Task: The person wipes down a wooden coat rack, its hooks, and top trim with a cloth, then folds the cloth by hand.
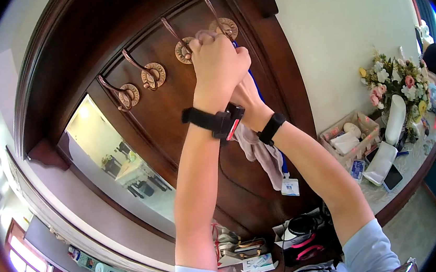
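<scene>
My left hand is closed in a fist at the two rightmost hooks, with a bunch of pinkish-grey cloth showing above its knuckles. Behind it, my right hand is mostly covered, and its fingers are hidden. The cloth hangs below my wrists against the dark wooden panel. A blue lanyard runs down beside it from the rightmost bronze hook area, ending in a white badge. Another bronze hook rises just left of my left hand. Black straps circle both wrists; the left one carries a small black device.
Two more hooks are to the left, above a mirror. At right, a table bears a basket, flowers, a white handset and a phone. Shoes and a small box are below.
</scene>
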Motion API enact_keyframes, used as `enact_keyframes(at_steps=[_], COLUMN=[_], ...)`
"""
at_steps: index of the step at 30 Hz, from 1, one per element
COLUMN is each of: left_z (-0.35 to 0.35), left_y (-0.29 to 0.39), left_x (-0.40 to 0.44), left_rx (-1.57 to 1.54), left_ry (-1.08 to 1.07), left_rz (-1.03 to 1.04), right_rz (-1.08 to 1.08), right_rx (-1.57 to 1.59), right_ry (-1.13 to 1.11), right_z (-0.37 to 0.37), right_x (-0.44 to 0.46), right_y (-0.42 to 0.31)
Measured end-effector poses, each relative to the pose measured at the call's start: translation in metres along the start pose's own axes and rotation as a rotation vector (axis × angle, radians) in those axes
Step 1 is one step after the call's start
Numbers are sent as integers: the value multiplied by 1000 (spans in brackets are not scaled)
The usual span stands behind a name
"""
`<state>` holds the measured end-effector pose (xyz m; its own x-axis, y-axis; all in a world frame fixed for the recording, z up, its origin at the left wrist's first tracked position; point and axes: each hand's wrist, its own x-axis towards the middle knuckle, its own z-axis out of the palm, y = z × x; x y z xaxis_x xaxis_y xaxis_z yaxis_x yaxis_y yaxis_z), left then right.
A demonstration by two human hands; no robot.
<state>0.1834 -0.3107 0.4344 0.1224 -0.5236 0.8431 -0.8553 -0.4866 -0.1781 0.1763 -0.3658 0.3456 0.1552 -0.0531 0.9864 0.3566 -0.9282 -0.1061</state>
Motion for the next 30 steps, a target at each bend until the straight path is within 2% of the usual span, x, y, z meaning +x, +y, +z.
enact_keyframes(at_steps=[2,4,7,11,14,16,19,21,22,25,27,29,30], left_z=[-4,-11,-24,-21,-15,-6,11,16,21,37,37,29,28], left_y=[3,8,12,4,2,0,6,9,7,-9,-18,-20,-23], left_x=[8,16,21,26,20,15,-14,-37,-48,-64,-72,-78,-83], left_rx=[20,42,-11,-16,41,104,151,28,-67,-218,-270,-309,-308], left_ry=[-40,-200,-167,-117,-56,-75,-10,-73,-8,118,173,103,103], left_rz=[-4,-61,-162,-142,-130,35,98,124,152,231,268,199,184], right_rz=[8,41,-42,-106,-40,-4,111,224,249,151,112,75,157], right_rx=[43,71,18,-168,-3,128,185,525,660,-166,-427,-530,-407], right_ry=[-4,2,-56,-31,-8,16,122,221,263,305,297,306,279], right_z=[6,19,12,15,28,27,30,45,51,16,12,13,14], right_x=[-3,-6,4,16,5,-8,-22,-34,-36,-35,-32,-23,-22], right_y=[7,20,18,14,25,26,21,30,34,16,12,12,8])
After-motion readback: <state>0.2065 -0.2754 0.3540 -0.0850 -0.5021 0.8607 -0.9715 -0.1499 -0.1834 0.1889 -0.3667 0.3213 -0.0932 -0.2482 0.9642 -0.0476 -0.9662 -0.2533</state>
